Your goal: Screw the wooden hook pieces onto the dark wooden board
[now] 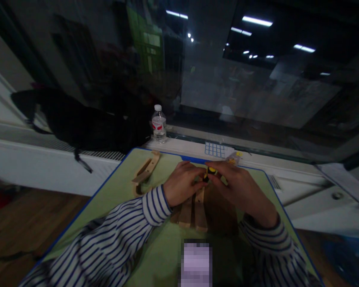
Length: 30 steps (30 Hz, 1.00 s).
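Over the middle of the table, my right hand (239, 189) is closed, thumb and fingers around a small black-and-yellow object (211, 170) shaped like a short tool handle. My left hand (182, 182) meets it from the other side, its fingertips pinched at the lower dark end of the same object. Below the hands lie two pale wooden pieces (201, 217), side by side and pointing toward me; a hole shows in one. Their far ends are hidden by my left hand. They rest against a dark brown board (221, 213), partly shaded.
More joined wooden pieces (148, 170) lie at the table's far left. A water bottle (159, 125) stands on the windowsill, near a blue-gridded sheet (214, 149) and a small plastic bag (233, 158). A blurred-out phone-like rectangle (196, 265) lies at the near edge. A black bag (86, 123) sits left.
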Tool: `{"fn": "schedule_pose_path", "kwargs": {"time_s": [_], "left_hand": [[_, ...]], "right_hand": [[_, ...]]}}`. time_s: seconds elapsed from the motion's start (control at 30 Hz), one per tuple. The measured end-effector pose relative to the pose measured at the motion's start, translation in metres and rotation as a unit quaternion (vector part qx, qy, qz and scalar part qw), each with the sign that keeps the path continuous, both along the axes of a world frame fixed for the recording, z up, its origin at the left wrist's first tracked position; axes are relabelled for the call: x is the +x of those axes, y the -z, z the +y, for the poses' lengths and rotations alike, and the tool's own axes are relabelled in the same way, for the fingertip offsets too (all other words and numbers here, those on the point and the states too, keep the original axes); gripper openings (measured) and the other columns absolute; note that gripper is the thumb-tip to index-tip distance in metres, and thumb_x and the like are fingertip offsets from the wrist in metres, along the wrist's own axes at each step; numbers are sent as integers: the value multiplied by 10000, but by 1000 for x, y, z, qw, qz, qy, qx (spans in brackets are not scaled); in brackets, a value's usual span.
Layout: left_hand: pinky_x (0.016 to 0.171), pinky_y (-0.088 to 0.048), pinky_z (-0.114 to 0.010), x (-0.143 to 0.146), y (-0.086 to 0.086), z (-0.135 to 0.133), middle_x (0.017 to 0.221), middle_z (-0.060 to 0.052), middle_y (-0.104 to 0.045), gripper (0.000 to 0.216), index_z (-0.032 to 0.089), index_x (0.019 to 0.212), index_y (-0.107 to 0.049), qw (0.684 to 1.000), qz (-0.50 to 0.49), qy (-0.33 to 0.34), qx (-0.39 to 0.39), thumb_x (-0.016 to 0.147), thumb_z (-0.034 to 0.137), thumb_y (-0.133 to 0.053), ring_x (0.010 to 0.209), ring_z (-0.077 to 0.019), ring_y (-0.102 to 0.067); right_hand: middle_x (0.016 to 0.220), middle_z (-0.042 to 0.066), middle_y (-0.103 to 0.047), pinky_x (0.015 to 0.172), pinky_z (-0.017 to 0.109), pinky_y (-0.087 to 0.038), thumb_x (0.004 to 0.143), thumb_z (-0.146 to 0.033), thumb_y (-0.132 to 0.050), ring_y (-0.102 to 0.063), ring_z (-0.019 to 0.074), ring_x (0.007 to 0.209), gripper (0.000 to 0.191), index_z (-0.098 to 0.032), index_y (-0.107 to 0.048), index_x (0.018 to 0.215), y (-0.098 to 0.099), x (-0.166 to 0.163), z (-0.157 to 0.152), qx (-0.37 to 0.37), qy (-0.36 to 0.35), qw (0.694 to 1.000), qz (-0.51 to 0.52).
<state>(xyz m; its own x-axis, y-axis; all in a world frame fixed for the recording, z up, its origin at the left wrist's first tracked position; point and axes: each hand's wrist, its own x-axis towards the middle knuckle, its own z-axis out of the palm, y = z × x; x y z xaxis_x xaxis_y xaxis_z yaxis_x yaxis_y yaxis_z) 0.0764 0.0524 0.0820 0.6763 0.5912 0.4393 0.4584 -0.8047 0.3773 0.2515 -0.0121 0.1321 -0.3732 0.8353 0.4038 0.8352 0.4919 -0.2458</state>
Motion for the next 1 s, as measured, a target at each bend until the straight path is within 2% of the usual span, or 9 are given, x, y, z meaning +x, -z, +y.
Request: {"fn": "schedule_pose_path", "kwargs": {"time_s": [0.23, 0.5, 0.83, 1.0], "left_hand": [[998, -339, -472, 1, 1, -1, 923, -25, -700, 250, 208, 1003, -615, 1000, -4, 1, -8, 810, 365, -636, 913, -227, -623], [1008, -340, -464, 1, 1, -3, 905, -26, -698, 217, 197, 1013, -617, 1000, 6, 0, -7, 823, 302, -625, 901, -216, -623], [937, -403, -403, 1, -2, -3, 903, -34, -688, 200, 185, 1006, -621, 1000, 19, 5, 5, 817, 251, -626, 896, -208, -617], [987, -359, -442, 0, -1, -2, 918, -29, -697, 226, 196, 1029, -617, 1000, 12, 7, -12, 824, 291, -620, 912, -211, -624]], "right_hand": [[1145, 71, -663, 889, 399, -496, 898, -273, -457, -621, 215, 1032, 332, -193, -559, 1204, 2, 2, 1, -13, 11, 1000, 4], [1114, 86, -674, 870, 394, -503, 905, -295, -463, -630, 219, 1014, 318, -178, -570, 1180, 1, 0, 0, -9, 32, 999, -10], [1072, 83, -686, 853, 383, -501, 902, -345, -492, -646, 223, 970, 294, -180, -584, 1126, 5, 0, 0, 15, 52, 998, -20], [1069, 85, -688, 840, 389, -505, 908, -340, -481, -648, 227, 962, 300, -172, -579, 1137, 4, 0, -1, 10, 57, 998, -23]]}}
